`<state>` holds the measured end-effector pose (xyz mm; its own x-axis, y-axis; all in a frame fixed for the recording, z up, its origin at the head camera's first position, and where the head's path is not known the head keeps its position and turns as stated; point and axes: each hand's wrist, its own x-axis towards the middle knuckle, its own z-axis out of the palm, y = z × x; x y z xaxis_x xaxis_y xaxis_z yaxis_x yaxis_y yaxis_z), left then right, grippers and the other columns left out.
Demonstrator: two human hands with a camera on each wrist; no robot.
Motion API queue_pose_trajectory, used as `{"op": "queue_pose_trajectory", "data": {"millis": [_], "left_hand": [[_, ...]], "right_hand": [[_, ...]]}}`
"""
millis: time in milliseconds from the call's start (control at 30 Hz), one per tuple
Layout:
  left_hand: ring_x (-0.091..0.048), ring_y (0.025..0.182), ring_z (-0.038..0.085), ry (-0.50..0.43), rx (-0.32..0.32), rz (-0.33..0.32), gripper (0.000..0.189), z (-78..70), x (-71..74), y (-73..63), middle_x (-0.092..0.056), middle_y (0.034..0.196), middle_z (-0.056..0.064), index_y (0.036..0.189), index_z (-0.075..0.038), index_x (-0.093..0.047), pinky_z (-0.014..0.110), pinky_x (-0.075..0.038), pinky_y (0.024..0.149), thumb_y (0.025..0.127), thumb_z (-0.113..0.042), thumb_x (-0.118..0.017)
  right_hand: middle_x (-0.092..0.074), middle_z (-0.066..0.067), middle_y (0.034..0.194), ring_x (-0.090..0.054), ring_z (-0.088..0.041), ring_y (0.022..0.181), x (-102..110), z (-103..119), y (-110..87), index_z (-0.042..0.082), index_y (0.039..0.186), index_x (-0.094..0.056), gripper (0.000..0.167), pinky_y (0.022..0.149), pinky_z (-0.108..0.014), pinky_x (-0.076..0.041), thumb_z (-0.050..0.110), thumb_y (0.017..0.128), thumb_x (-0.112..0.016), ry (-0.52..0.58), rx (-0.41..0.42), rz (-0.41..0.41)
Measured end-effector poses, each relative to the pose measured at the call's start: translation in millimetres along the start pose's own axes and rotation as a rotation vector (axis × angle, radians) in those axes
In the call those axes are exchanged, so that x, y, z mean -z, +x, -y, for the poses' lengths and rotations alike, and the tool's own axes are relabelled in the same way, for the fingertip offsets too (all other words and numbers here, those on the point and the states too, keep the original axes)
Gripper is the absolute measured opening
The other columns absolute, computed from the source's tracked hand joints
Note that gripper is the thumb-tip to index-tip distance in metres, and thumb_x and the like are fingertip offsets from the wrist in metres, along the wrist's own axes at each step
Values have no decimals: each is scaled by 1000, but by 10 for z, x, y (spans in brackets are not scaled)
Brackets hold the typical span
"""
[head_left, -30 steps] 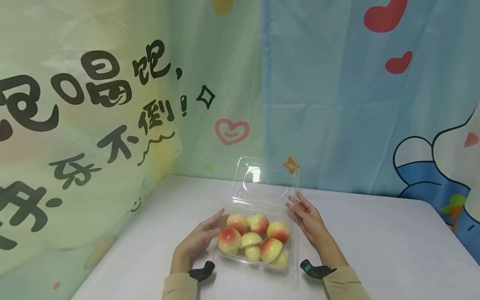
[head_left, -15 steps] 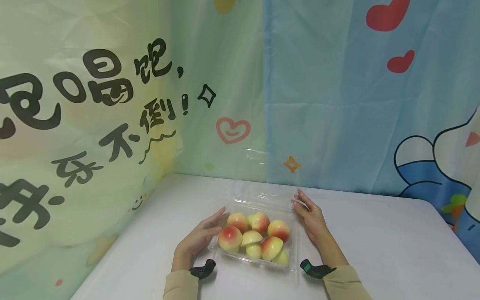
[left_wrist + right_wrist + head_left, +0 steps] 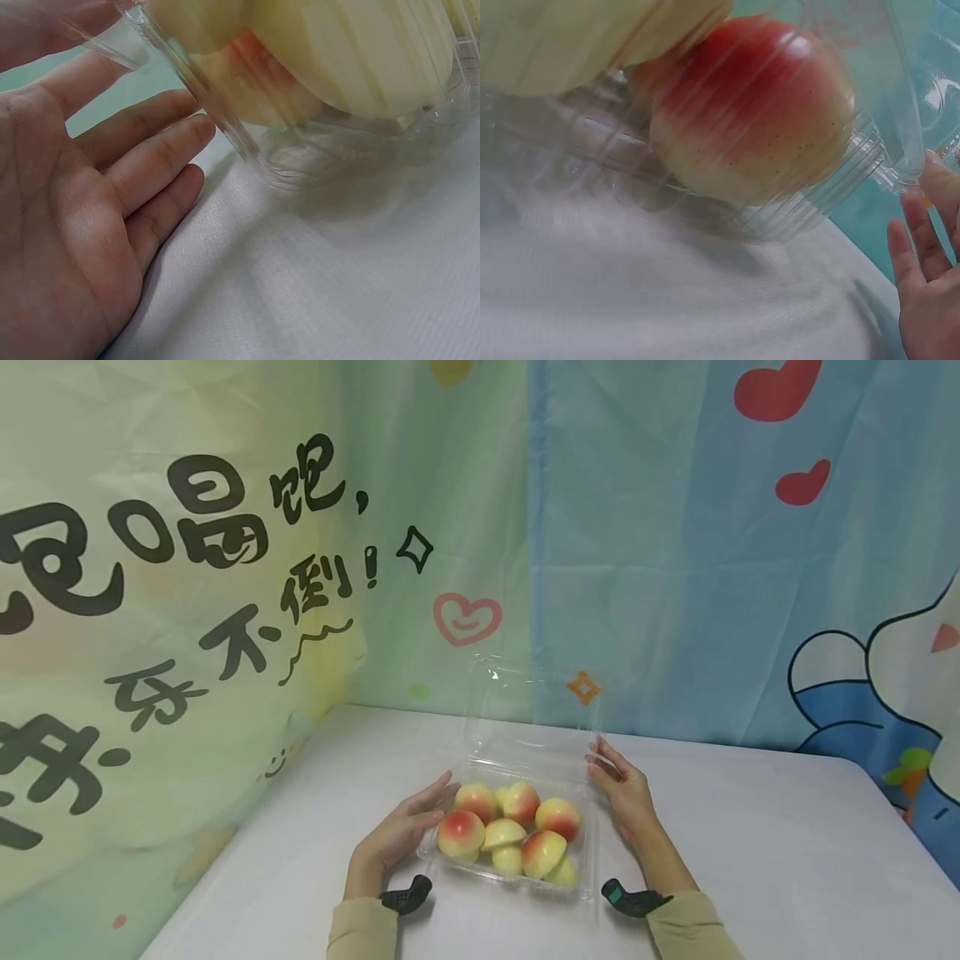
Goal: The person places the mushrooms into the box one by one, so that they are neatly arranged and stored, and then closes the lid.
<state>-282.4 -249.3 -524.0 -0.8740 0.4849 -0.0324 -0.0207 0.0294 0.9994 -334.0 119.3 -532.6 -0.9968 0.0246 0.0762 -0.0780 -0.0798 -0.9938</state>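
Note:
A clear plastic clamshell box [image 3: 510,883] sits on the white table, filled with several red-and-yellow fruits [image 3: 461,835]. Its transparent lid [image 3: 525,710] stands up at the back. My left hand [image 3: 397,835] lies along the left side, thumb at the rim. In the left wrist view its extended fingers [image 3: 161,161] have their tips at the side wall. On the right, my right hand [image 3: 626,793] has its fingertips at the lower right edge of the lid. The right wrist view shows one fingertip at a corner of clear plastic beside a red-blushed fruit [image 3: 754,112].
White cloth covers the table [image 3: 750,827]. A yellow-green printed curtain [image 3: 187,693] stands at the left and a blue one [image 3: 675,568] behind. A dark wrist device [image 3: 407,896] is by the left forearm, another dark device [image 3: 633,899] by the right one.
The lid's upper edge is higher in view than a second ago, so it stands more upright. My right hand has shifted slightly outward. The left hand and the fruits hold their places.

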Motion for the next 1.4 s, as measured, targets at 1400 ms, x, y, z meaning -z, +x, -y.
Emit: {"op": "queue_pose_trajectory", "data": {"millis": [1400], "left_hand": [[-18,146,29,3,-23,12,66,-24,-21,-4,-25,157,11,153,-14,-19,48,-2,120,94,-10,-50]], "right_hand": [[-65,6,117,-61,8,98,-1,215,-206,-6,89,-56,19,80,-12,-53,4,83,-70,-215,260,5]]}}
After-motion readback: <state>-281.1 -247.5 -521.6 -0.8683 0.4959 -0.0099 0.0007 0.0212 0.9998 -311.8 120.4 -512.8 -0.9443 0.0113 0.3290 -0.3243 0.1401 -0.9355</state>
